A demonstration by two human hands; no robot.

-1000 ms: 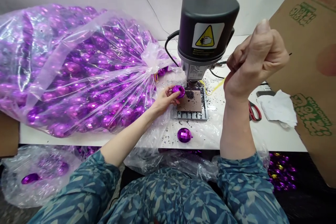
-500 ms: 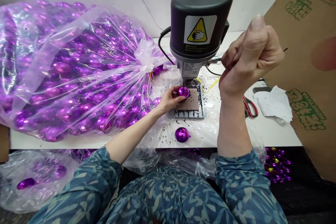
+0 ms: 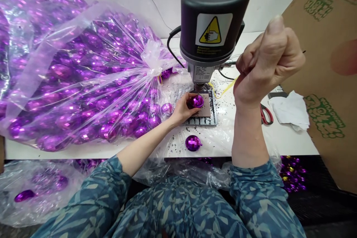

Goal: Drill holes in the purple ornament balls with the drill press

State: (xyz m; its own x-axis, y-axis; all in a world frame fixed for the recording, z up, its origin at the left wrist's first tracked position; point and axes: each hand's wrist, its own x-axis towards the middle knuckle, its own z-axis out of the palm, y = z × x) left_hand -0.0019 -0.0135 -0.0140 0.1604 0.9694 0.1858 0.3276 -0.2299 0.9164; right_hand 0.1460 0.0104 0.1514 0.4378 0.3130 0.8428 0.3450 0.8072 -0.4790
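My left hand is closed around a shiny purple faceted ball, which it holds over a brown board on the metal base of a black drill press. The drill's tip is hard to make out behind the ball. Raised on the right, my right hand makes a fist around the drill press lever, of which only short ends show. A second purple ball with a small cap lies near the table's front edge.
A big tied clear bag full of purple balls fills the left side. At right are red-handled scissors, white cloth and a tall cardboard box. Dark chips litter the white table. Purple pieces sit below it.
My left hand has moved the ball slightly right and toward me, below the drill head. My right hand stays in nearly the same place on the lever. The view has shifted a little.
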